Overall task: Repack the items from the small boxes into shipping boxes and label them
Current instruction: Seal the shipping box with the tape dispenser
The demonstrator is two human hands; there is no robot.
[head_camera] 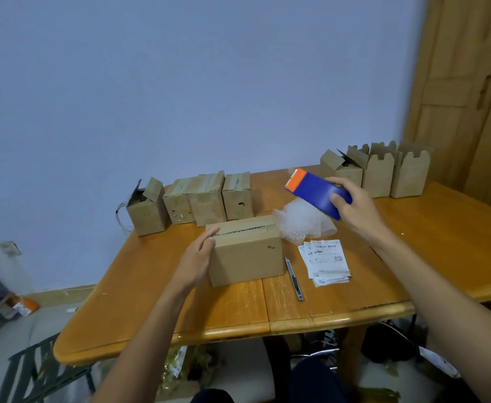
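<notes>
The wooden table (151,301) serves as the packing station. Closed cartons (203,199) stand in a row at its rear left and open-topped cartons (380,173) at its rear right, probably sorted by stage. The shipping box (247,257) sits centrally, within reach, its top flaps lying closed along a centre seam. Bubble wrap (302,222) lies just behind its right end. The blue box (314,189), the task item, is held tilted in the air above the wrap. Labels (325,260) and a utility knife (295,279) lie beside the shipping box, ready for use.

The right hand (354,205) pinches the blue box's near end between thumb and fingers, forearm extended. The left hand (197,257) rests flat against the shipping box's left end, fingers relaxed, apparently steadying it.
</notes>
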